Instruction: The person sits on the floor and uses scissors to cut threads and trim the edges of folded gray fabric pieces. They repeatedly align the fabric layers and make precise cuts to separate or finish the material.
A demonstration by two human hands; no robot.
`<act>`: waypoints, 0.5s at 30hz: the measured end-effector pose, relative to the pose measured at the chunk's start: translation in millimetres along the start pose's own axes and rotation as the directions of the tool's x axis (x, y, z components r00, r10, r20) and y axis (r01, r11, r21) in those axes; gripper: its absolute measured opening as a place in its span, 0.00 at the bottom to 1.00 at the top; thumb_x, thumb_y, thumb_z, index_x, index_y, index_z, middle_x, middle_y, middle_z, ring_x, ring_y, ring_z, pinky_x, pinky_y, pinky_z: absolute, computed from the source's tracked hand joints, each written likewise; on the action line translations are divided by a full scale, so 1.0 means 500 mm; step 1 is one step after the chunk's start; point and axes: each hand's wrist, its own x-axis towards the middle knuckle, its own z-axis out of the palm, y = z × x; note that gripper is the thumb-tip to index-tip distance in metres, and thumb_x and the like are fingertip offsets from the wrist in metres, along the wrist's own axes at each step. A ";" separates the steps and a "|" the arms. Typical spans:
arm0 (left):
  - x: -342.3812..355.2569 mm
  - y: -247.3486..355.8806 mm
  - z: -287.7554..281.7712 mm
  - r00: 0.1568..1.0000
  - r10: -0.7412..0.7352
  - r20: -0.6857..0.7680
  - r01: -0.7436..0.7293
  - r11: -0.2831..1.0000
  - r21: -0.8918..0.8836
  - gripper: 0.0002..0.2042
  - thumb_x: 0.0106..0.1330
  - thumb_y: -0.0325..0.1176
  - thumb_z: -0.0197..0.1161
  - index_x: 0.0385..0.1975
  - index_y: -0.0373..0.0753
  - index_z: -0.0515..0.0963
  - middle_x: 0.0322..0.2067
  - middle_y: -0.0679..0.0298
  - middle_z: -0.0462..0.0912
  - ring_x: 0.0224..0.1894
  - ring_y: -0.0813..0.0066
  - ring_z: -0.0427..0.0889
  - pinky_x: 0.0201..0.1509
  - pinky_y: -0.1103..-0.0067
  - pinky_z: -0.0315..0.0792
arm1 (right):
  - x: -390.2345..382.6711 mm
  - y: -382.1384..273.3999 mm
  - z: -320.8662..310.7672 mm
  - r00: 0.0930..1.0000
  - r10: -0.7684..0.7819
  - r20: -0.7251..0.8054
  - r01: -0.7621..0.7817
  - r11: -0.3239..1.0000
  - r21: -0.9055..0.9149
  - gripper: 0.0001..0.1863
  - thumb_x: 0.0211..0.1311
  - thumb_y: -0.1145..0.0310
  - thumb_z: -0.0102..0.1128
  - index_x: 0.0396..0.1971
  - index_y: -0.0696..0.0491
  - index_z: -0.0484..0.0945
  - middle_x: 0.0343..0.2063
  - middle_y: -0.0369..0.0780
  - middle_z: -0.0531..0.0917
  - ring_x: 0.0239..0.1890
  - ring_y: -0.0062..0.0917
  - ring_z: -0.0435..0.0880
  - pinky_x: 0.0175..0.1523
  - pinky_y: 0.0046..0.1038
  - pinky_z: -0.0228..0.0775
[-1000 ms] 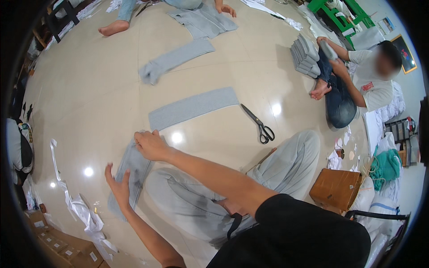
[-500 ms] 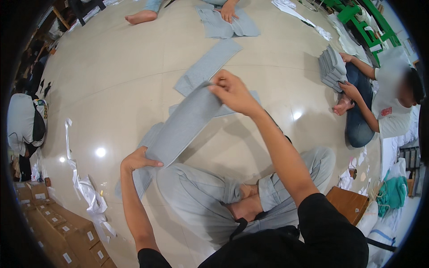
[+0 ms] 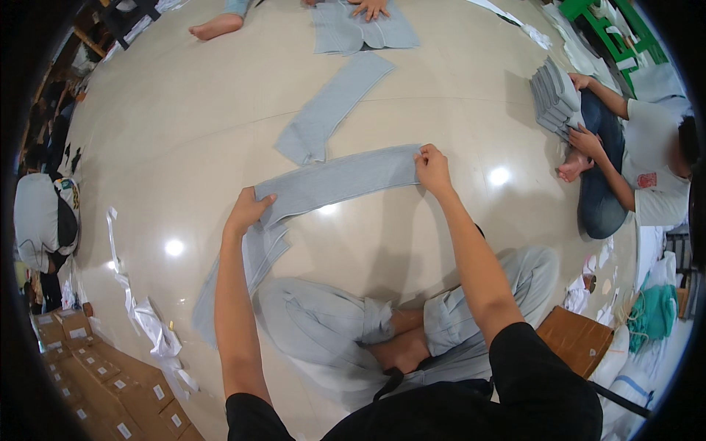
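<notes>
One grey fabric strip, spread flat and lengthwise in front of my crossed legs: my left hand closes on its left end, thumb on top, and my right hand pinches its right end, thumb against fingers. One second strip, grey, lies on the floor just beyond; loose grey pieces lie near my left knee.
</notes>
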 end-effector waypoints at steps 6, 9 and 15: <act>0.037 -0.036 0.032 0.987 0.075 -0.140 -0.075 0.997 0.006 0.21 0.67 0.38 0.71 0.47 0.23 0.80 0.38 0.50 0.85 0.42 0.63 0.83 0.48 0.67 0.76 | 0.010 -0.008 -0.005 0.996 0.078 0.037 -0.077 0.997 -0.008 0.08 0.68 0.73 0.63 0.38 0.63 0.81 0.24 0.44 0.85 0.23 0.27 0.80 0.34 0.30 0.73; 0.040 -0.031 0.030 0.990 0.048 -0.135 -0.054 0.998 -0.040 0.19 0.66 0.37 0.71 0.43 0.23 0.80 0.40 0.47 0.87 0.43 0.57 0.85 0.48 0.63 0.76 | 0.009 -0.015 -0.011 0.996 0.091 0.011 -0.091 0.996 0.011 0.08 0.68 0.73 0.62 0.38 0.64 0.81 0.23 0.45 0.84 0.23 0.28 0.80 0.33 0.31 0.73; 0.062 -0.018 0.074 0.932 0.173 -0.319 -0.079 0.954 0.288 0.21 0.66 0.42 0.73 0.39 0.26 0.78 0.34 0.45 0.85 0.37 0.54 0.84 0.42 0.65 0.77 | 0.004 0.005 -0.015 0.998 0.058 -0.016 -0.060 0.991 -0.119 0.12 0.67 0.70 0.63 0.46 0.61 0.79 0.34 0.48 0.85 0.38 0.38 0.82 0.45 0.36 0.73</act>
